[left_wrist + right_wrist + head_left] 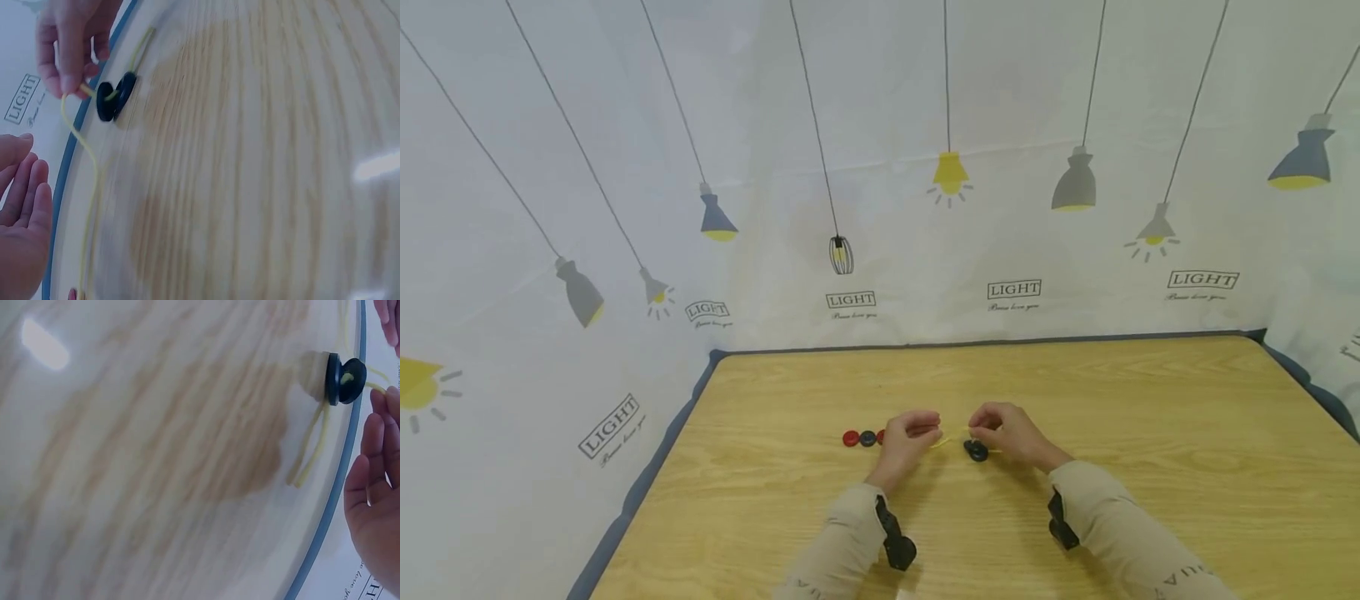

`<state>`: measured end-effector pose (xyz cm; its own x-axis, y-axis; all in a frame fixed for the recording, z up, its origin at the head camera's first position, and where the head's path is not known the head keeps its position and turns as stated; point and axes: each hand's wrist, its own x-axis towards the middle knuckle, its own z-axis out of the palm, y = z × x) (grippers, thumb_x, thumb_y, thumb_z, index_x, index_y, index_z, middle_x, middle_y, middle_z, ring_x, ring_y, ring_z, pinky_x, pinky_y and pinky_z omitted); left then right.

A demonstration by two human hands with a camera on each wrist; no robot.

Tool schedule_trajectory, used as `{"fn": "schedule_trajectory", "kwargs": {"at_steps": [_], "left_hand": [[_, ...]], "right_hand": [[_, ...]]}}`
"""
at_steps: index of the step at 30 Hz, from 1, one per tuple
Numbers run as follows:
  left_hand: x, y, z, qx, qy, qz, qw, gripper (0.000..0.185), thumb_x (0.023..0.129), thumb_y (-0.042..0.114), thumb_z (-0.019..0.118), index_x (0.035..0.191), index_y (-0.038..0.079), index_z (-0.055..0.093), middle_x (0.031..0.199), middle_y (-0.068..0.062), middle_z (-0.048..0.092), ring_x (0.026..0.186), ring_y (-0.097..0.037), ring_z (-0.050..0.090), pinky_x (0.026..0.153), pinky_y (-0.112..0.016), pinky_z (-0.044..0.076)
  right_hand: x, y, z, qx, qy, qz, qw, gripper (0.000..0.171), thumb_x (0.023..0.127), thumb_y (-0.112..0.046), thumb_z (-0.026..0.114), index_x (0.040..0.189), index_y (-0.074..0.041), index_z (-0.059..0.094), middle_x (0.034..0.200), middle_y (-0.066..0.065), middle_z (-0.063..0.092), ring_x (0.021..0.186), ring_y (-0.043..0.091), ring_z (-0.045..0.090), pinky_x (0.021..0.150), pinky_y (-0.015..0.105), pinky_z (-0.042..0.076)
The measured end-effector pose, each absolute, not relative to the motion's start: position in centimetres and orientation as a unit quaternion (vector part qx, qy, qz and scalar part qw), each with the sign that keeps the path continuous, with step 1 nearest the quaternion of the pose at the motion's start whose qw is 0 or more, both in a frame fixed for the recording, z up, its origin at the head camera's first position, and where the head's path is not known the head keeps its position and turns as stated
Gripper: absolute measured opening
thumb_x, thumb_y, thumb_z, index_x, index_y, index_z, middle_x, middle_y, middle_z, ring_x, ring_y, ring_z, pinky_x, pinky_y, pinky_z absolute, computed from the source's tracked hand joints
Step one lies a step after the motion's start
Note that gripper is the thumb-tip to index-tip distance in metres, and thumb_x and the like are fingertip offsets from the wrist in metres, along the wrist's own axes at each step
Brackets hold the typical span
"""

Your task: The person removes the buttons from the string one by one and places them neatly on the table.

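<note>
My right hand (1013, 435) pinches a thin yellow string (94, 175) between thumb and fingertips. Right beside those fingertips, two black button-like discs (335, 378) are threaded on the string, standing face to face with a small gap. Two short tails of string trail from the far side of the discs in the right wrist view. To the left, my left hand (904, 448) hovers with its thumb apart from its loosely bent fingers. The long part of the string runs past this hand along the tabletop, and nothing shows between its fingers.
Left of my left hand, a red disc (851, 438), a black disc (868, 438) and another red disc (882, 437) lie in a row, the last partly hidden by the hand. The wooden table (760, 500) ends at a blue edge against a lamp-printed cloth (895, 208).
</note>
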<state>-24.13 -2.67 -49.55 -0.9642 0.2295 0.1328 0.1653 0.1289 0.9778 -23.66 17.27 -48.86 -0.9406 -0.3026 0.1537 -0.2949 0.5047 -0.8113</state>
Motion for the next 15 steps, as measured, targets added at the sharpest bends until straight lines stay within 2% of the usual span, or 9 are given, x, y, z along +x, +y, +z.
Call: {"fn": "schedule_trajectory", "kwargs": {"at_steps": [8, 15], "left_hand": [[-23.5, -0.6, -49.3, 0.113, 0.743, 0.659, 0.028, 0.025, 0.08, -0.005, 0.06, 0.103, -0.01, 0.059, 0.098, -0.017, 0.062, 0.09, -0.026, 0.059, 0.076, -0.026, 0.047], [-23.8, 0.6, -49.8, 0.096, 0.748, 0.656, 0.033, 0.025, 0.079, 0.001, 0.063, 0.102, -0.005, 0.062, 0.097, -0.012, 0.064, 0.086, -0.018, 0.061, 0.075, -0.024, 0.048]], "right_hand": [[-23.8, 17.0, -48.5, -0.201, 0.87, -0.449, -0.005, 0.004, 0.085, -0.008, 0.058, 0.083, -0.005, 0.061, 0.075, 0.0, 0.058, 0.067, 0.014, 0.051, 0.058, 0.025, 0.043], [-23.6, 17.0, -48.4, -0.205, 0.873, -0.442, -0.012, 0.005, 0.085, -0.006, 0.058, 0.082, -0.007, 0.062, 0.075, -0.002, 0.057, 0.067, 0.012, 0.05, 0.059, 0.026, 0.043]]}}
